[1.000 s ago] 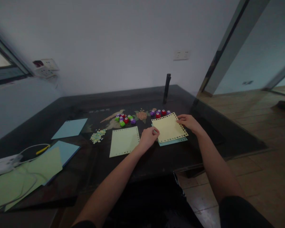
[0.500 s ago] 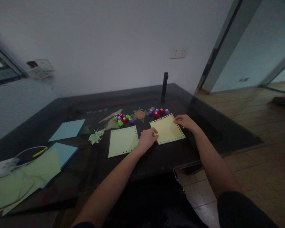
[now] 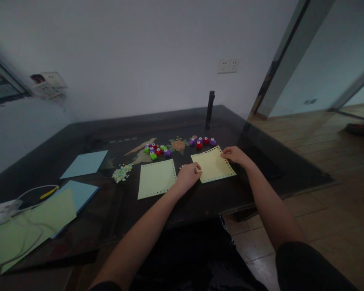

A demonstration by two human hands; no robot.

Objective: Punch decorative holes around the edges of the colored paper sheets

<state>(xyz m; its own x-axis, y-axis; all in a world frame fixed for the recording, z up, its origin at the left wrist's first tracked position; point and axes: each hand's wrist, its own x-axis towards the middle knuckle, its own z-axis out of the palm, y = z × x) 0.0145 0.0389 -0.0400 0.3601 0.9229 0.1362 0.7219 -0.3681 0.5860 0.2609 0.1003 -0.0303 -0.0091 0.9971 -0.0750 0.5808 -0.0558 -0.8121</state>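
I saw the yellow sheet [image 3: 213, 164] lying flat on the table [image 3: 79, 137] near its right edge. My left hand [image 3: 187, 178] pressed its near-left corner with curled fingers, and my right hand [image 3: 234, 155] pinched its far-right corner.

The yellow paper sheet [image 3: 212, 165] looks matt, its edges punched. The dark surface [image 3: 87, 133] is glossy and reflective. The small punches [image 3: 156, 150] are shiny coloured plastic.

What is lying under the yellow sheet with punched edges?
Under the yellow sheet only the dark table shows around its edges. Both hands, left hand and right hand, rest on it. Anything beneath is covered.
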